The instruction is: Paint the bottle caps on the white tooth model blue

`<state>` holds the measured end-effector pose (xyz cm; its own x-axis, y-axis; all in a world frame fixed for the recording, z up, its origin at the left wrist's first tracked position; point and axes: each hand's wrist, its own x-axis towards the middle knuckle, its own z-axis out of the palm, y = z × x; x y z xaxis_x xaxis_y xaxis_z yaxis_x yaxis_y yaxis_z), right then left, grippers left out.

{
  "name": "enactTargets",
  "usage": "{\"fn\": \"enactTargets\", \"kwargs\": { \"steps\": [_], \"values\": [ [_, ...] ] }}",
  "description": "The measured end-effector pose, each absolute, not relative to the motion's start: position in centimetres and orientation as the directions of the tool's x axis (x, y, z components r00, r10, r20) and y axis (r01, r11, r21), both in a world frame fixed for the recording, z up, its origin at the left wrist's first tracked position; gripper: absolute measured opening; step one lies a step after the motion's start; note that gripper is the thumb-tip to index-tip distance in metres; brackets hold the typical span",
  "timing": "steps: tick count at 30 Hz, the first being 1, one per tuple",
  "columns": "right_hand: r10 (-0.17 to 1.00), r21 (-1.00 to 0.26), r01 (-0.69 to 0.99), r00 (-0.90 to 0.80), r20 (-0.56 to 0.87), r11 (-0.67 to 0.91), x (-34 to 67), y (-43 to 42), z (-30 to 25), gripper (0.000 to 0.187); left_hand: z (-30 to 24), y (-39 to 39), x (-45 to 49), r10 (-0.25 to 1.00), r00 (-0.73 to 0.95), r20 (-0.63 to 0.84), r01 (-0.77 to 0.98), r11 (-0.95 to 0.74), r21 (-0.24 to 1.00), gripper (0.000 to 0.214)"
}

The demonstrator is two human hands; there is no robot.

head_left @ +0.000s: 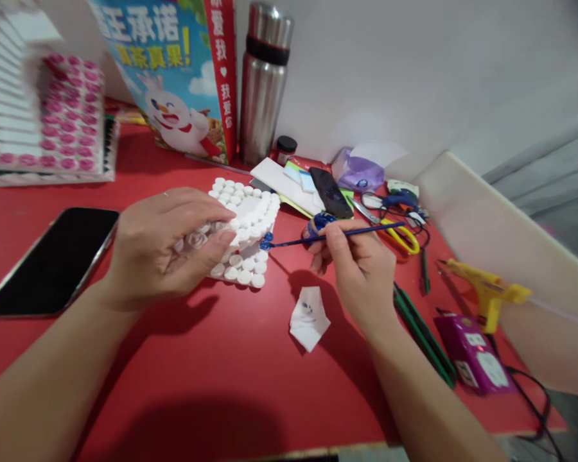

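My left hand (158,247) is closed around a white model (250,212) covered in rolled, rose-like white discs, and it stands tilted above the red table. In my right hand (361,273) is a thin blue paintbrush (313,240), pinched between thumb and fingers. Its tip touches blue-painted discs (266,242) on the model's lower right edge. Just behind the right fingers is a small jar of blue paint (318,224); whether those fingers touch it I cannot tell. A crumpled white tissue (309,321) with blue smears lies below the brush.
A black phone (52,260) lies at left, below a pink-and-white model (67,122). A steel flask (264,83) and printed bag (173,77) stand behind. At right are yellow-handled scissors (399,236), a yellow glue gun (486,289), a purple box (474,353) with a cable, and a green cutter (424,337).
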<state>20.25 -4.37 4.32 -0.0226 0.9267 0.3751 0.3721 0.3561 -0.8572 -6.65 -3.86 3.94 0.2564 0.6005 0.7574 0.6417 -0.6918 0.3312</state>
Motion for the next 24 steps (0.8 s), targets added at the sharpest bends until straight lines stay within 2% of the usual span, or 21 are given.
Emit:
{"fn": "enactTargets", "kwargs": {
  "steps": [14, 24],
  "values": [
    [0.917, -0.853, 0.348, -0.058, 0.394, 0.389, 20.16, -4.65, 4.34, 0.026, 3.8, -3.64, -6.53, 0.564, 0.279, 0.777, 0.632, -0.717, 0.293, 0.021],
    [0.913, -0.852, 0.343, -0.048, 0.405, 0.396, 19.9, -4.7, 4.22, 0.024, 3.78, -3.67, -6.71, 0.566, 0.287, 0.773, 0.625, -0.722, 0.297, 0.018]
  ]
}}
